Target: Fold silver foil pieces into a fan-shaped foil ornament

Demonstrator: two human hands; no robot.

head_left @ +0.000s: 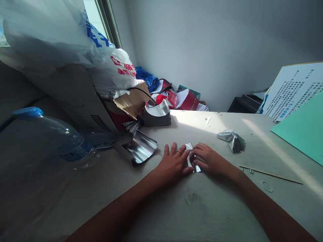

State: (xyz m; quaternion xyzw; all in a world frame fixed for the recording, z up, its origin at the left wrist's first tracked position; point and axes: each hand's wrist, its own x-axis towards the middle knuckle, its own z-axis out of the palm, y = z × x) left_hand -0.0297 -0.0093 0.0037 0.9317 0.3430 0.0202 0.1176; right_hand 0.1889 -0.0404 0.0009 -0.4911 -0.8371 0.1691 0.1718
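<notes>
A small folded piece of silver foil (pixel 193 167) is held down on the pale grey tabletop (pixel 161 208), between both hands. It is grasped by the curled fingers of the right hand (pixel 209 159). The left hand (pixel 173 163) is laid flat beside it, with its fingers spread and unclenched and its thumb touching the foil. A fanned, pleated silver foil shape (pixel 231 140) is placed nearby, and a thin wooden stick (pixel 271 174) and a pale rubber band (pixel 266 186) are seen further right.
</notes>
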